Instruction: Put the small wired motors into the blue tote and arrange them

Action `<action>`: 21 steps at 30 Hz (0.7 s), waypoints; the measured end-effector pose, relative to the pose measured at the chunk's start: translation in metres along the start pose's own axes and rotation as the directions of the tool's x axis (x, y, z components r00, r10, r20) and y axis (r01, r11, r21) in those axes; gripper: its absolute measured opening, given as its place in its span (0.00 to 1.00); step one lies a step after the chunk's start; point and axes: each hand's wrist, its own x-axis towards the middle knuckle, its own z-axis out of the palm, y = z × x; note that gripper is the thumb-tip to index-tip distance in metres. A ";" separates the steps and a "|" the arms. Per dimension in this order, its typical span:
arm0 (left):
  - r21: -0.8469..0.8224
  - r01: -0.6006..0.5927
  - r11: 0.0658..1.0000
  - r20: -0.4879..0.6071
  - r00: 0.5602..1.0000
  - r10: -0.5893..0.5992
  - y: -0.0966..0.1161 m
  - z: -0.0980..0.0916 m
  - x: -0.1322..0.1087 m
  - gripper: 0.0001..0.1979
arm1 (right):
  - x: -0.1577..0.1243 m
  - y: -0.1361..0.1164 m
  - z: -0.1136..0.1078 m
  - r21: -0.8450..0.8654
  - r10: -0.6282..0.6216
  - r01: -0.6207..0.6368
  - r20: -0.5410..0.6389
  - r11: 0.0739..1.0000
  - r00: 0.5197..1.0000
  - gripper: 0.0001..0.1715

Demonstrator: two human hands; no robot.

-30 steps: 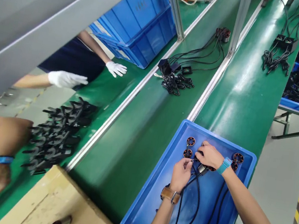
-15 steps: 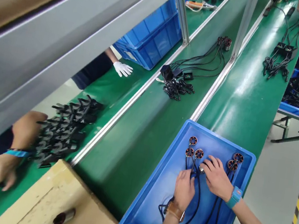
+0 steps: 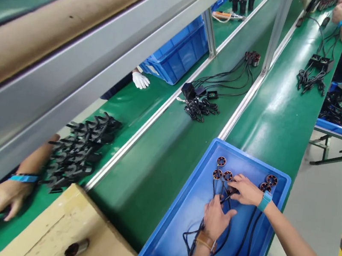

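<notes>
My right hand (image 3: 247, 191), with a blue wristband, has its fingers and thumb around a small motor (image 3: 231, 191) on a black cable; the fingers partly cover it. My left hand (image 3: 217, 217), with a brown strap, rests over black cables just below, its thumb spread away from the fingers. Its fingertips touch the cables, and the palm side is hidden. Above both hands lie several round motors with copper windings (image 3: 227, 176) in a blue tray (image 3: 173, 215). Two more motors (image 3: 272, 180) sit at the tray's right side, their cables running toward me.
A cardboard box (image 3: 78, 221) with a metal cylinder on it stands left of the tray. Cabled motors (image 3: 200, 106) lie on the green bench. A metal frame beam (image 3: 106, 44) crosses the upper left. Co-workers' hands (image 3: 13, 194) are beside black parts (image 3: 79, 152) and at far right.
My left thumb has spread away from the cables and the hand has shifted slightly right. My right hand has turned and closed around the motor, drawing it slightly lower. The view has shifted slightly.
</notes>
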 end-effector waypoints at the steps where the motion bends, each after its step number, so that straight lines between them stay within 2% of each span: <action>1: 0.070 0.029 0.997 -0.076 0.997 -0.024 0.005 0.007 -0.002 0.30 | 0.002 0.003 0.001 0.005 -0.002 0.002 0.006 1.000 1.000 0.21; 3: 0.178 0.087 0.980 -0.210 0.977 -0.049 0.015 0.022 -0.004 0.32 | 0.003 0.005 0.003 0.008 0.004 -0.004 0.010 1.000 1.000 0.20; 5: 0.236 0.111 0.965 -0.260 0.964 -0.047 0.020 0.032 -0.005 0.27 | 0.002 0.002 0.007 -0.018 0.010 -0.011 -0.025 1.000 1.000 0.20; 7: 0.236 0.112 0.965 -0.240 0.969 -0.053 0.020 0.034 -0.004 0.22 | 0.000 -0.002 0.013 -0.054 0.024 -0.029 -0.100 0.998 0.995 0.22; 10: 0.130 0.073 0.989 -0.208 0.977 -0.045 0.010 0.026 -0.001 0.21 | -0.001 -0.008 0.022 -0.039 0.086 -0.098 -0.234 0.994 0.968 0.25; 14: -0.016 0.003 1.000 -0.247 0.969 -0.007 -0.008 0.015 -0.003 0.22 | 0.007 -0.015 0.031 0.041 0.176 -0.174 -0.393 0.984 0.903 0.41; 17: 0.004 0.026 1.000 -0.234 0.972 -0.024 -0.019 0.016 -0.008 0.22 | 0.017 -0.019 0.034 0.010 0.143 -0.151 -0.399 0.988 0.906 0.48; 21: 0.133 0.086 0.987 -0.137 0.988 -0.068 -0.027 0.022 -0.017 0.26 | 0.027 -0.019 0.029 -0.035 0.174 -0.196 -0.334 0.980 0.926 0.43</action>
